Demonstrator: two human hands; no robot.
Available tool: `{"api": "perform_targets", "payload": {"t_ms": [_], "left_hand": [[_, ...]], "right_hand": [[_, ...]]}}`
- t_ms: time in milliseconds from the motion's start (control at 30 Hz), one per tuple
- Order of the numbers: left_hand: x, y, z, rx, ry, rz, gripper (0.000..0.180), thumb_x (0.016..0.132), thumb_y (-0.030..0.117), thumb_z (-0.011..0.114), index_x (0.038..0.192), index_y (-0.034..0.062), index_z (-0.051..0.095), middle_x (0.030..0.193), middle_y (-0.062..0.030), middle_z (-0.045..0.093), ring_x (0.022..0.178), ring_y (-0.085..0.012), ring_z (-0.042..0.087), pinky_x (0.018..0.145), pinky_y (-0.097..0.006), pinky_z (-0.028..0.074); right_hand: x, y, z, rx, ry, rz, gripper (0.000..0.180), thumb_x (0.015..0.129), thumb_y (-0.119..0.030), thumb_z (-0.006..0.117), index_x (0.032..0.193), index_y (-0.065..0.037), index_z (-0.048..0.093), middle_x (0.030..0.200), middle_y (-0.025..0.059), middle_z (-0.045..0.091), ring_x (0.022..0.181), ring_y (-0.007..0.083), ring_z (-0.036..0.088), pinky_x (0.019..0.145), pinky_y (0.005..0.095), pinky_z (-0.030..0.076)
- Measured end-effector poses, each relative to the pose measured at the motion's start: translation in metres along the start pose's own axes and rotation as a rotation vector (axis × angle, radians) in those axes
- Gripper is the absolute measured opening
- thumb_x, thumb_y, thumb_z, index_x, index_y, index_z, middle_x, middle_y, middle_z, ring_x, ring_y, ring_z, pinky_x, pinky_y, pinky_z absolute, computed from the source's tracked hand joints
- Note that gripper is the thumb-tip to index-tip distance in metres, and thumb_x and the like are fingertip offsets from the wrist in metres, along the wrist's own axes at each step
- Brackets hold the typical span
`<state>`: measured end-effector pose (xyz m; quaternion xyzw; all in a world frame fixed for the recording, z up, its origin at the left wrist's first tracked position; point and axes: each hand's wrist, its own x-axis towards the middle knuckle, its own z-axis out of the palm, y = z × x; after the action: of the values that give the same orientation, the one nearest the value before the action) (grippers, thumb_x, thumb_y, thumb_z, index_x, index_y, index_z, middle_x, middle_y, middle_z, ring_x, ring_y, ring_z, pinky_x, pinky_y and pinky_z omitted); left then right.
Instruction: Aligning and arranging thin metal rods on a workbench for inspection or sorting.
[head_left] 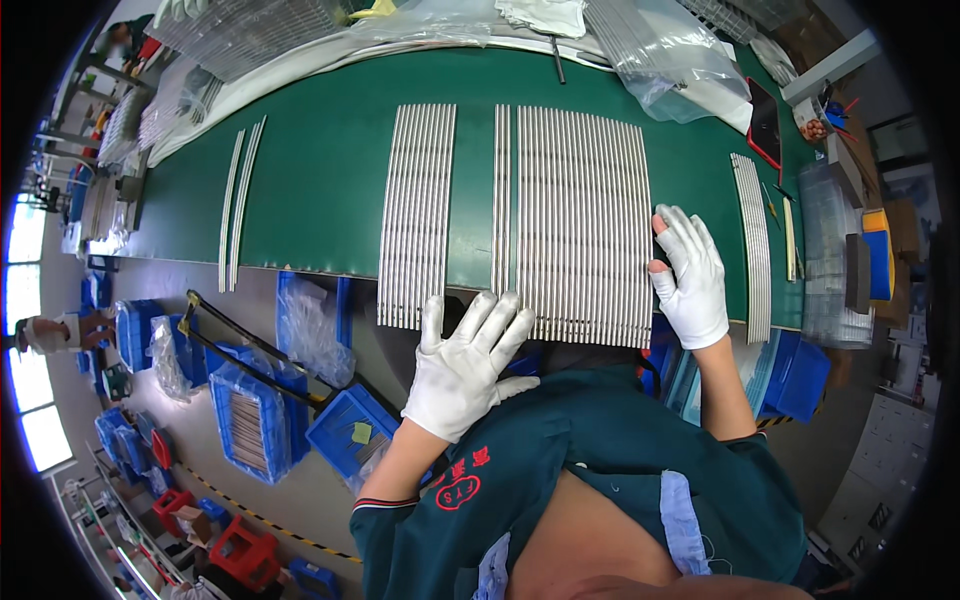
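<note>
Steel rods (585,225) lie side by side in a wide row on the green counter (320,180), with a narrower row of rods (418,215) to its left and a thin strip of rods (500,200) between them. The white-gloved left hand (465,365) rests open, fingers spread, at the near ends of the wide row. The gloved right hand (693,280) lies flat and open against that row's right edge.

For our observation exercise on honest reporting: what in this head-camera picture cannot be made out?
- Near ends of the thin silver metal rods: the white-gloved left hand covers some.
- Green table front edge: hidden behind the person's dark green shirt.
- Blue plastic bin contents: too small.
- Right hand palm: faces down.
</note>
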<state>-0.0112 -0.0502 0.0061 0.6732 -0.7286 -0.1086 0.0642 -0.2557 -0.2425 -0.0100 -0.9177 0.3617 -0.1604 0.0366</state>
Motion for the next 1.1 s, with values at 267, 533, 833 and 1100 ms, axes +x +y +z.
{"api": "perform_targets", "payload": {"t_ms": [267,533,833,1100], "left_hand": [[-0.016,-0.022,0.007,0.096,0.186,-0.105,0.085,0.072,0.053,0.074,0.142,0.0169,0.043,0.143,-0.0041,0.050,0.133,-0.0278,0.044,0.112,-0.062,0.015],[0.021,-0.001,0.015,0.029,0.205,-0.038,0.054,0.080,0.026,0.069,0.131,0.0140,0.053,0.128,-0.0020,0.060,0.120,-0.0219,0.054,0.106,-0.063,0.027],[0.021,-0.002,0.028,0.002,0.344,-0.002,0.049,0.082,0.020,0.066,0.129,0.0140,0.054,0.127,-0.0031,0.060,0.118,-0.0213,0.055,0.103,-0.064,0.030],[0.022,-0.002,0.027,-0.030,0.326,-0.022,0.047,0.083,0.023,0.065,0.128,0.0145,0.054,0.126,-0.0025,0.060,0.117,-0.0209,0.056,0.102,-0.065,0.031]], "right_hand": [[-0.003,0.003,0.000,0.000,0.008,0.007,0.055,0.096,-0.045,0.049,0.130,-0.002,0.055,0.134,0.0156,0.056,0.126,0.0341,0.051,0.110,0.0490,0.035],[0.006,-0.008,-0.011,0.098,-0.100,-0.155,0.064,0.097,-0.052,0.042,0.137,-0.002,0.047,0.139,0.0186,0.050,0.130,0.0395,0.045,0.112,0.0541,0.028],[0.086,-0.041,0.009,0.217,-0.481,-0.802,0.071,0.095,-0.055,0.038,0.146,-0.007,0.039,0.146,0.0173,0.045,0.135,0.0352,0.041,0.116,0.0547,0.020],[0.081,-0.055,0.012,0.228,-0.492,-0.907,0.068,0.091,-0.051,0.044,0.141,-0.005,0.046,0.139,0.0168,0.051,0.134,0.0322,0.044,0.117,0.0523,0.022]]}}
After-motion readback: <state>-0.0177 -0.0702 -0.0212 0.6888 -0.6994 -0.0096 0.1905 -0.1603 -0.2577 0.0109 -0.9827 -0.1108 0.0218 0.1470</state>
